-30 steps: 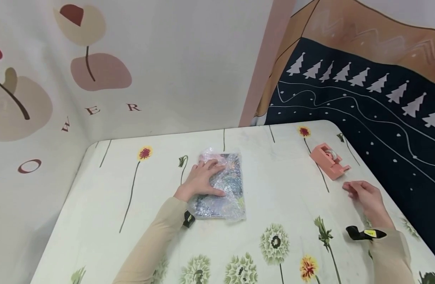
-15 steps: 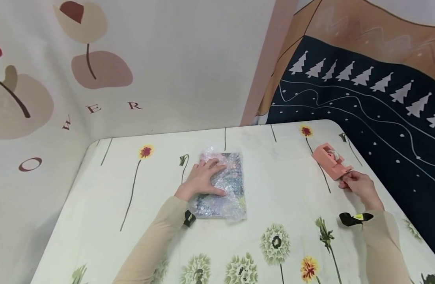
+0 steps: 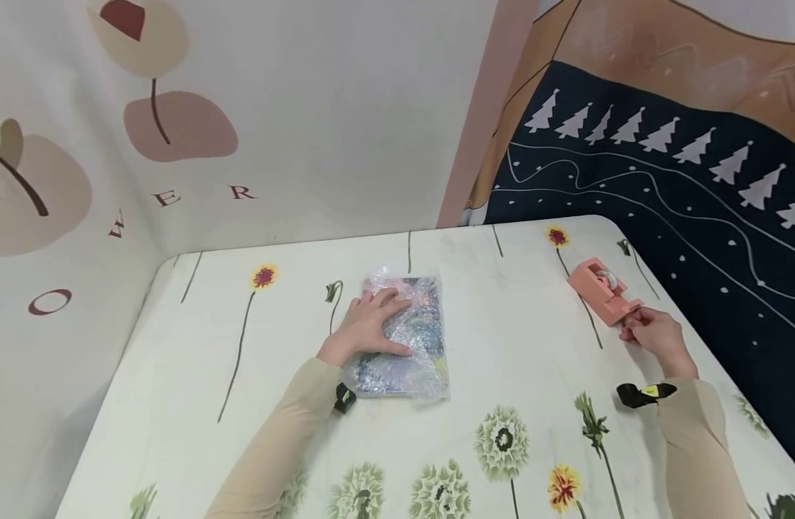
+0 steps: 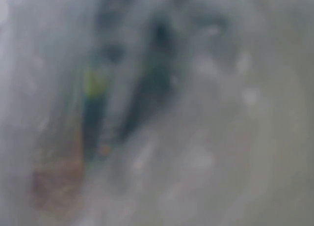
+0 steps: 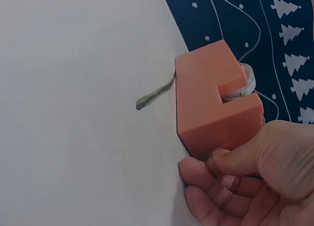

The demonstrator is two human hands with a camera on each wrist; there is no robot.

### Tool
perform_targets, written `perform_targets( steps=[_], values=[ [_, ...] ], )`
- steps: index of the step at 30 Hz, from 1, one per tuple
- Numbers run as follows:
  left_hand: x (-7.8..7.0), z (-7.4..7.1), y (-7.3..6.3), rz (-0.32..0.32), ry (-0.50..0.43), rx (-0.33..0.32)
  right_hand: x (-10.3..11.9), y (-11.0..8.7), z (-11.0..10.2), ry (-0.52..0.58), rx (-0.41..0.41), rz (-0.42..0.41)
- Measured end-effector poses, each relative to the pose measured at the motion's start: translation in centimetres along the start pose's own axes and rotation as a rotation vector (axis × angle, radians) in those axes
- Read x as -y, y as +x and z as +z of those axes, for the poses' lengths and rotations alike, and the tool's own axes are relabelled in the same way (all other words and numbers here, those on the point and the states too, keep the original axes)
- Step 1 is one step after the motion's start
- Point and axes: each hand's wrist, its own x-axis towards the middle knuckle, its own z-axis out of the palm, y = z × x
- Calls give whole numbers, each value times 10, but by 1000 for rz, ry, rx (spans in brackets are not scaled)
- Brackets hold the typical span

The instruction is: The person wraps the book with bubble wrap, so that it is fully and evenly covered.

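On the table lies a flat book-like item in bubble wrap point(image 3: 415, 364), with a colourful printed front. My left hand point(image 3: 365, 324) rests on its left half, fingers and thumb spread. The left wrist view is a close blur of the bubble wrap point(image 4: 211, 137). A pink tape dispenser point(image 3: 594, 288) with a white roll point(image 5: 249, 81) stands at the table's right side. My right hand point(image 3: 656, 335) is at its front end, fingers curled, thumb and forefinger pinching the tape's end there. The tape between the fingertips is too small to make out.
A white cloth with printed flowers covers the table point(image 3: 514, 324). A pale printed curtain point(image 3: 339, 130) hangs behind it. Along the right edge hangs a dark cloth point(image 3: 695, 216) with white trees.
My right hand has moved forward and left from beside the dispenser to its front end, and has stayed there over the last half second. The left hand has kept its place.
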Motion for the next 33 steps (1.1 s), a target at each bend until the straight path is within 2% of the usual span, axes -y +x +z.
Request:
perform_targets(
  steps=[5,14,20,27,29,33],
  values=[
    [2,1,0,-1,6,-1,-3,3,1,19,15,-20],
    [0,-1,-1,-11,0,12,-1,3,0,-71,-9,-1],
    [-1,-2,-1,-13,1,17,-1,4,0,-83,-5,4],
    [0,-2,-1,-19,-1,17,-1,1,4,-278,-72,-126],
    [0,-2,-2,-18,-2,16,-4,1,3,-273,-59,-154],
    [-1,-1,-1,-10,-12,13,-17,-2,-4,-180,8,-223]
  ],
)
